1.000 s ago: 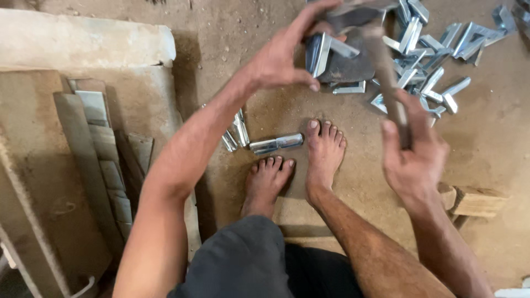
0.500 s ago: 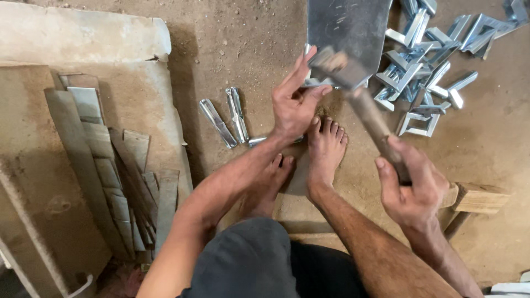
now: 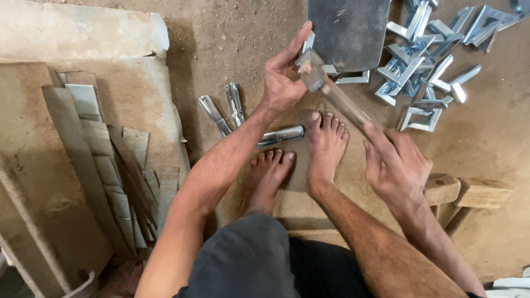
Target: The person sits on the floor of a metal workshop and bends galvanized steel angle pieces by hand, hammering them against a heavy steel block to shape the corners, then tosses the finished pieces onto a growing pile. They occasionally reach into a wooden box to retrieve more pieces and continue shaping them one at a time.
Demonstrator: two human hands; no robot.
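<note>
The work is taking place on a bare, dusty earthen floor (image 3: 232, 49), with the person sitting low and both bare feet resting flat in front. The left hand (image 3: 281, 83) is reaching forward, fingers (image 3: 292, 47) extended and pressed close together, the thumb lying toward the hammer head; whether it is pinching a small bent metal piece against the dark steel block (image 3: 348, 30) cannot be told, since the hammer is covering that spot. The right hand (image 3: 395, 165) is wrapping its fingers tightly around the handle of the hammer (image 3: 331, 91), whose head is sitting just beside the left thumb, at the block's lower edge. Outward from the hands, three loose metal strips (image 3: 234, 105) are lying at nine o'clock of the left hand, a heap of finished metal brackets (image 3: 425, 83) at three o'clock of the block, and the right foot (image 3: 326, 143) directly at six o'clock beneath the hammer. Risk assessment: a glancing or mistimed blow is likely to catch the left fingers; a slipping head or falling part is threatening the unprotected toes; sharp bracket edges nearby are adding a cutting hazard.
</note>
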